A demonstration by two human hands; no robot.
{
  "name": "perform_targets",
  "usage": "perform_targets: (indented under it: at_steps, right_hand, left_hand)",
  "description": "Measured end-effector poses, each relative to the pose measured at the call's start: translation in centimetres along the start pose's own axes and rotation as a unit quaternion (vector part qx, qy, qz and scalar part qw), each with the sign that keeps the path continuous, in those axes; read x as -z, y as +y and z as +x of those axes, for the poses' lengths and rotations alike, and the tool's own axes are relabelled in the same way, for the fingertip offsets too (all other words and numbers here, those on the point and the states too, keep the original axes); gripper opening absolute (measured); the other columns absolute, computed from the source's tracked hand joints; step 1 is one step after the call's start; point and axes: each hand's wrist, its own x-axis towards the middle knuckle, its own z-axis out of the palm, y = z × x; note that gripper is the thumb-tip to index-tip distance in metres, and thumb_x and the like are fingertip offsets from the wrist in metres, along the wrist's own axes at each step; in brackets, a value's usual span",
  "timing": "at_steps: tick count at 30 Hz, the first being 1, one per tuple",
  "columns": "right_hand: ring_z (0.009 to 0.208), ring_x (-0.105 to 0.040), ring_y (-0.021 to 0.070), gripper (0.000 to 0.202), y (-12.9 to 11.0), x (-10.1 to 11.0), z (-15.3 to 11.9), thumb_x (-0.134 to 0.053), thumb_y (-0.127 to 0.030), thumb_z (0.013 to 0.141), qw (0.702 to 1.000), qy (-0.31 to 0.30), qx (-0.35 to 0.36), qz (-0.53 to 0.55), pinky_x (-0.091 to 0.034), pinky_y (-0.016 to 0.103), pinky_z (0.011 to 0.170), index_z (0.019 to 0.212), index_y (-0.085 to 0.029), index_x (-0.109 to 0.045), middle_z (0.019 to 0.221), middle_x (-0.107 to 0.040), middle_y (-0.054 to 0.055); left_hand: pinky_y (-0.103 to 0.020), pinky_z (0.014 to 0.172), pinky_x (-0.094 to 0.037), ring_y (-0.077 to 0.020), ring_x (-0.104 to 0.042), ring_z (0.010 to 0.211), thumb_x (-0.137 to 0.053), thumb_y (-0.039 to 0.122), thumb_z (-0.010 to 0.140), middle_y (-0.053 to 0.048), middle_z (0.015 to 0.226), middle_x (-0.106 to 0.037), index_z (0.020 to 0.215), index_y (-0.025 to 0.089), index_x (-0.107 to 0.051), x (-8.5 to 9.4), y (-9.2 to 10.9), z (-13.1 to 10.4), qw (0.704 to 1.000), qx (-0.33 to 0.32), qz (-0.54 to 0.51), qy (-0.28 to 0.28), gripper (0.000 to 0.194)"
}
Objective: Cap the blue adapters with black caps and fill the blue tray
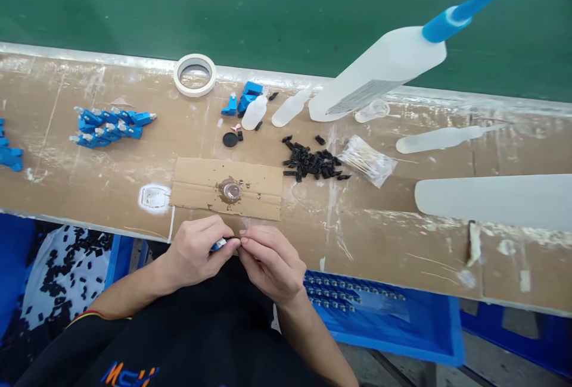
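My left hand point(199, 250) is closed around a small blue plastic part point(218, 245), mostly hidden by the fingers. A dark bit shows at its end, where the fingertips of both hands meet. My right hand point(272, 262) pinches at that spot; what lies between its fingertips is too small to make out. Just beyond the hands lies a cardboard piece point(192, 181) with a small clear dish point(231, 191) on it, wet spots around. Right of the cardboard is a pile of small black parts point(310, 162). Blue parts point(109, 127) stand in rows at the left.
Along the back are a tape roll point(179, 80), small white bottles point(254, 113) and a large blue-tipped bottle point(379, 68). A bag of cotton swabs point(369, 161) lies right of the pile. Below the table edge sit a blue tray point(429, 327) and a bin of black parts point(67, 274).
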Motion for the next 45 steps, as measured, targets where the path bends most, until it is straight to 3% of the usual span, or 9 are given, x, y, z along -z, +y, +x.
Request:
perform_targets:
  at_steps: [3,12,16,20,24,29,35,42,45]
  right_hand:
    - [0.081,-0.074,0.0207,0.039,0.4,0.1,0.5,-0.073,-0.002,0.082,0.999,-0.032,0.026,-0.017,-0.065,0.037,0.070,0.114,-0.024,-0.070,0.096,-0.078,0.007]
    - [0.081,-0.070,0.0168,0.016,0.0,0.1,3.5,-0.063,-0.004,0.091,0.980,-0.191,0.044,-0.034,-0.063,0.031,0.072,0.090,-0.019,-0.067,0.090,-0.074,0.008]
    - [0.085,-0.072,0.0178,0.016,0.8,1.0,4.4,-0.067,-0.006,0.090,0.982,-0.183,0.031,-0.046,-0.063,0.031,0.075,0.097,-0.020,-0.070,0.095,-0.077,0.007]
    - [0.082,-0.072,0.0170,0.016,2.8,1.8,5.6,-0.065,-0.011,0.094,0.973,-0.154,0.005,-0.172,-0.060,0.030,0.073,0.099,-0.024,-0.074,0.093,-0.077,0.004]
    - [0.078,-0.068,0.0166,0.023,3.8,1.5,6.5,-0.056,-0.010,0.098,0.945,-0.231,0.033,-0.230,-0.054,0.029,0.068,0.095,-0.021,-0.075,0.091,-0.076,0.005]
    - [0.079,-0.067,0.0167,0.022,3.7,1.1,6.9,-0.055,-0.007,0.098,0.928,-0.273,0.064,-0.244,-0.053,0.029,0.069,0.094,-0.018,-0.074,0.091,-0.076,0.007]
    - [0.077,-0.067,0.0172,0.016,3.9,1.2,7.0,-0.060,-0.005,0.095,0.927,-0.270,0.085,-0.247,-0.054,0.029,0.068,0.095,-0.015,-0.072,0.090,-0.075,0.007]
    - [0.085,-0.072,0.0176,0.025,1.5,1.5,6.3,-0.070,-0.001,0.087,0.984,-0.143,0.036,-0.098,-0.060,0.032,0.074,0.101,-0.021,-0.072,0.096,-0.076,0.006]
    - [0.090,-0.073,0.0179,0.025,0.1,0.9,6.0,-0.070,-0.001,0.088,0.983,-0.170,0.076,-0.002,-0.063,0.033,0.076,0.104,-0.020,-0.072,0.099,-0.077,0.006]
  left_hand:
    - [-0.026,0.058,-0.039,-0.0129,-0.053,0.061,-0.054,0.028,0.101,-0.001,0.069,-0.061,0.079,0.019,-0.062,0.6,-0.3,-0.1,0.996,-0.005,0.084,-0.010,0.025]
    - [-0.025,0.062,-0.039,-0.0117,-0.053,0.063,-0.054,0.029,0.102,0.001,0.070,-0.058,0.079,0.018,-0.060,0.9,-1.9,-0.8,0.997,0.070,0.011,-0.002,0.025]
    - [-0.027,0.066,-0.040,-0.0124,-0.053,0.068,-0.061,0.030,0.096,0.002,0.075,-0.058,0.090,0.020,-0.060,1.0,-2.4,-1.7,0.992,0.110,-0.051,0.038,0.012]
    - [-0.025,0.063,-0.040,-0.0116,-0.051,0.071,-0.060,0.026,0.084,0.001,0.092,-0.055,0.108,0.023,-0.049,1.7,-3.9,-1.9,0.915,0.223,-0.330,0.066,0.026]
    - [-0.021,0.053,-0.031,-0.0093,-0.050,0.068,-0.057,0.016,0.069,0.001,0.094,-0.049,0.102,0.024,-0.045,2.0,-5.0,-2.1,0.808,0.261,-0.524,0.067,0.036]
    - [-0.022,0.060,-0.044,-0.0119,-0.058,0.075,-0.064,0.019,0.087,0.000,0.090,-0.056,0.113,0.023,-0.053,1.8,-4.9,-2.7,0.799,0.258,-0.539,0.065,0.029]
    - [-0.027,0.077,-0.055,-0.0175,-0.069,0.093,-0.072,0.032,0.092,-0.006,0.101,-0.070,0.136,0.022,-0.051,1.5,-5.0,-2.5,0.775,0.244,-0.576,0.088,0.049]
    - [-0.015,0.049,-0.040,-0.0069,-0.054,0.050,-0.060,0.041,0.099,-0.004,0.073,-0.071,0.121,0.018,-0.056,1.5,-3.8,-1.8,0.719,0.338,-0.604,0.054,0.032]
    - [-0.012,0.040,-0.028,-0.0044,-0.037,0.037,-0.055,0.044,0.100,0.003,0.056,-0.061,0.112,0.018,-0.056,0.8,-3.1,-1.5,0.724,0.363,-0.586,0.006,0.029]
